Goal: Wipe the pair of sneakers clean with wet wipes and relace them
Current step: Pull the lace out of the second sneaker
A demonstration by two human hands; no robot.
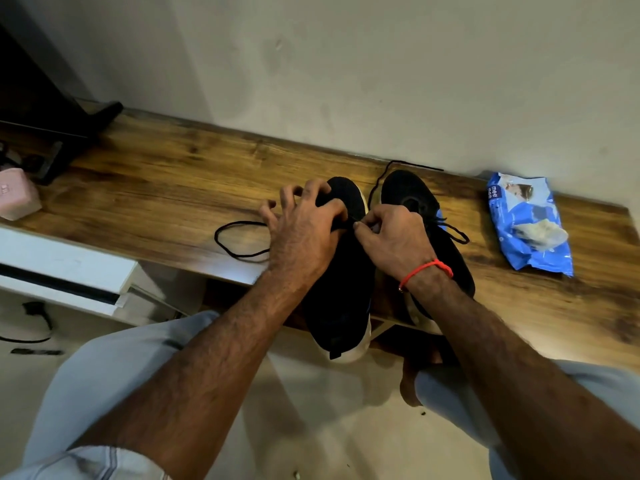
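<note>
Two black sneakers with white soles stand side by side on the wooden bench (166, 188), toes toward the wall. My left hand (304, 233) grips the top of the left sneaker (341, 299), fingers curled over its lace area. Just right of it, my right hand (391, 237) pinches a black shoelace (239, 240) above that sneaker; the lace loops out onto the bench to the left. The right sneaker (415, 195) has its own lace trailing toward the wall. A blue pack of wet wipes (526, 223) lies on the bench at right, a white wipe sticking out.
A black TV stand (69, 133) sits at the bench's far left, with a pink box (19, 197) beside it. White furniture (62, 271) is below the bench on the left. The wall runs along the bench's back edge. My knees are under the front edge.
</note>
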